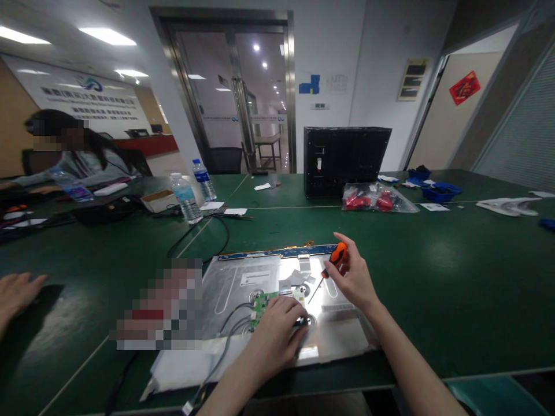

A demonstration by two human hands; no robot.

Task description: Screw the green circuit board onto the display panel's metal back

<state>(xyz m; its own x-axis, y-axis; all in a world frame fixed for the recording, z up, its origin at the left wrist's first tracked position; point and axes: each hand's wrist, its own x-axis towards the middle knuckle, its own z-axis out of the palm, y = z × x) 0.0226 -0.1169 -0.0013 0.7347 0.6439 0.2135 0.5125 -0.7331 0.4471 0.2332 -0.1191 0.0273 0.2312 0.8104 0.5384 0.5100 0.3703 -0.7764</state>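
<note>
My right hand grips a screwdriver with an orange and black handle. Its thin shaft slants down to the left, the tip over the bright part of a flat metal display panel. My left hand rests on the panel, fingers curled over the lower right of a green circuit board. Something small and dark shows at those fingertips, but I cannot make it out. Grey and black cables run from the board's left side. Along the panel's far edge lies a blue circuit strip.
Another person's hand lies on the green table at far left. Beyond the panel stand water bottles, a black monitor-like box and a plastic bag with red items. A blurred-out reddish item lies left of the panel.
</note>
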